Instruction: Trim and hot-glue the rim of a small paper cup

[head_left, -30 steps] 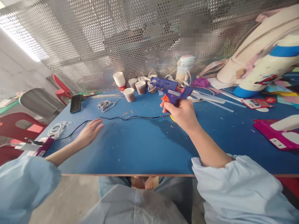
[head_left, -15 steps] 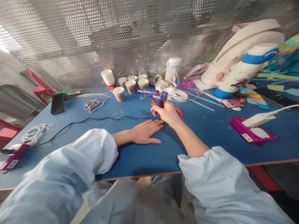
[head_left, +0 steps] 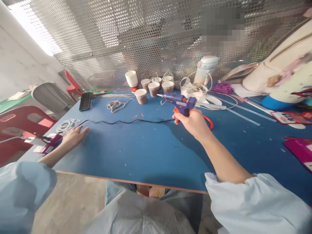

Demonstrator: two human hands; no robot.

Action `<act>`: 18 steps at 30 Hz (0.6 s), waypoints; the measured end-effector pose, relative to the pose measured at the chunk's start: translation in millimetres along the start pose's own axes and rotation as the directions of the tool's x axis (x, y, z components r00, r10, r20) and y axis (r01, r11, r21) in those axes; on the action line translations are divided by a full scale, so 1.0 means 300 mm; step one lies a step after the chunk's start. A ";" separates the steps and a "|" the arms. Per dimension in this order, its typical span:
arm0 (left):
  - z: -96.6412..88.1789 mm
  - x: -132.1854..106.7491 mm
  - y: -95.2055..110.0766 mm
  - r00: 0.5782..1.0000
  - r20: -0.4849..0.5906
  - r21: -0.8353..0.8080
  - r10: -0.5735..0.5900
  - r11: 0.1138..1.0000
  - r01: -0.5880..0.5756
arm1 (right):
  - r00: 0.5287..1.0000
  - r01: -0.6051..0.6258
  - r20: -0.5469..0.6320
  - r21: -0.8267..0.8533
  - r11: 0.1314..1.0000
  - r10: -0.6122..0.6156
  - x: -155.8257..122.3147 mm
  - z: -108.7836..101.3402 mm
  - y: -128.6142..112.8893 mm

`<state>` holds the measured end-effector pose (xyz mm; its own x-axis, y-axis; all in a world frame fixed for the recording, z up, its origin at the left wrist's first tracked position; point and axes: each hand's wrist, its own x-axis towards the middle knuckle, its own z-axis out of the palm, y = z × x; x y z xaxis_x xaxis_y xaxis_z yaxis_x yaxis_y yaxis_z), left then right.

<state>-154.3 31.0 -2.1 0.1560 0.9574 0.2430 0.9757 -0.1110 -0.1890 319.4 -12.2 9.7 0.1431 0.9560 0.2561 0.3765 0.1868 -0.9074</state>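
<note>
My right hand [head_left: 192, 125] grips a purple hot glue gun [head_left: 179, 100] by its handle, with the nozzle pointing left and a clear glue stick [head_left: 211, 105] out of its back. A black cord [head_left: 126, 122] runs from the gun across the table to the left. There my left hand [head_left: 74, 137] rests over the cord with its fingers stretched out and apart. It lies beside a coil of white cable [head_left: 66, 125] and a magenta power strip [head_left: 47, 149]. Orange scissor handles [head_left: 209, 121] show partly behind my right hand.
Several brown-wrapped cups [head_left: 141, 96] and a stack of white paper cups [head_left: 131, 79] stand at the back. A phone [head_left: 85, 101], grey string [head_left: 116, 105], white ribbon [head_left: 195, 92], purple yarn [head_left: 223, 88] and bottles [head_left: 207, 68] lie or stand around the blue table [head_left: 136, 152].
My left hand has moved far left from beside the glue gun to the power strip and cable coil. The view has swung left. My right hand still holds the glue gun.
</note>
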 end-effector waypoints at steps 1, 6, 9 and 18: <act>-0.023 -0.005 0.040 1.000 -0.015 -0.021 0.000 1.000 0.000 | 1.000 0.003 0.000 -0.017 1.000 -0.003 -0.002 0.004 0.000; -0.095 -0.097 0.543 0.854 -0.001 -0.278 0.520 0.820 -0.500 | 0.999 -0.003 -0.039 -0.051 0.999 0.001 -0.008 0.027 0.008; -0.113 -0.116 0.869 0.447 -0.057 -0.448 0.893 0.377 -0.810 | 0.996 0.034 -0.079 -0.026 0.999 -0.036 -0.018 0.031 0.008; 0.061 0.209 0.544 0.862 0.273 -0.375 0.427 0.873 -0.313 | 0.978 0.087 -0.200 0.164 0.983 -0.053 -0.040 -0.022 -0.023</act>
<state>12.0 77.8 -35.1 0.5089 0.8508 -0.1307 0.8602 -0.4968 0.1154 321.0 -26.5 15.0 0.3028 0.8801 0.3657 0.2321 0.3041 -0.9239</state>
